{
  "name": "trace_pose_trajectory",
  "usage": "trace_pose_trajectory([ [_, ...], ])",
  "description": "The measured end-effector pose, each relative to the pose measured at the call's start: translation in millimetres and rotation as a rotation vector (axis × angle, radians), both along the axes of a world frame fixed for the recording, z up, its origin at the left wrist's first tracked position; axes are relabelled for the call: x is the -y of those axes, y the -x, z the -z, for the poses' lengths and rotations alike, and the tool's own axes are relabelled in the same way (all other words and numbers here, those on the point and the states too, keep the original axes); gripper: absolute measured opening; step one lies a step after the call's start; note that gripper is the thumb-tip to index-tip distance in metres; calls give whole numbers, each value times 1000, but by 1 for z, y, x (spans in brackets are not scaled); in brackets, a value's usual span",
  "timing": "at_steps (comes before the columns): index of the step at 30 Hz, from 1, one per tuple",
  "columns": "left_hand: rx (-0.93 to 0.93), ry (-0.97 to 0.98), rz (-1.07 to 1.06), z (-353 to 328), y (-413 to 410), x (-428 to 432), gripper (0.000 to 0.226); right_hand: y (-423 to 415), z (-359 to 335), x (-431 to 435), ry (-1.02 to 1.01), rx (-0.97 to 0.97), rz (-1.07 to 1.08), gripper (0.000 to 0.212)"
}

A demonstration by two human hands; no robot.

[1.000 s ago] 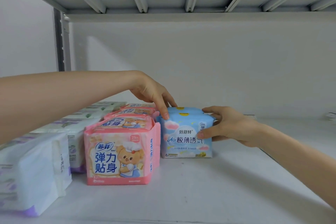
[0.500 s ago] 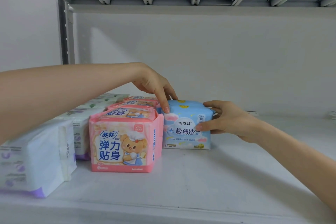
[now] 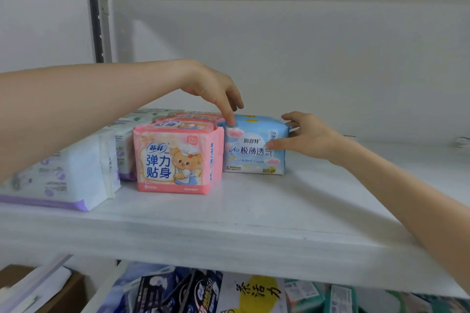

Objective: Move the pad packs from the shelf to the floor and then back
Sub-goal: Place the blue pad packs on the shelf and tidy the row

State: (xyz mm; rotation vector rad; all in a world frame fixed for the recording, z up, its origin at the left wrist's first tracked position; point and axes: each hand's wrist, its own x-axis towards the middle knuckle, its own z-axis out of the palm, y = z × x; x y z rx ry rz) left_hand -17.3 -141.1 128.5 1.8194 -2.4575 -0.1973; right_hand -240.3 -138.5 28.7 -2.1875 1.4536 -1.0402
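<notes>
My left hand (image 3: 216,91) has loose, straight fingers, tips touching the blue pad pack (image 3: 254,152) at its top left edge. My right hand (image 3: 310,138) pinches its right end. Pink pad pack (image 3: 178,160) sits just left of my fingers. Bare shelf (image 3: 330,198) lies right of them and in front.

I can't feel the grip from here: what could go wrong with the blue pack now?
1. The right hand grips only one end of the blue pack and the left hand just touches its top corner; it might sag or slip if lifted.
2. The pink pack stands close beside it; pulling sideways could knock it.
</notes>
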Motion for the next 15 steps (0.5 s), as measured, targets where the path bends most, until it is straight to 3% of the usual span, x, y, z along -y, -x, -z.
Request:
trace_pose_trajectory([
  [5,-75,234,41,3,5,-32,61,7,0,-20,226,-194,72,86],
  [11,173,690,38,32,2,-77,63,11,9,-57,480,-460,228,76],
  [15,214,871,-18,62,2,-106,64,9,16,-85,593,-524,321,71],
])
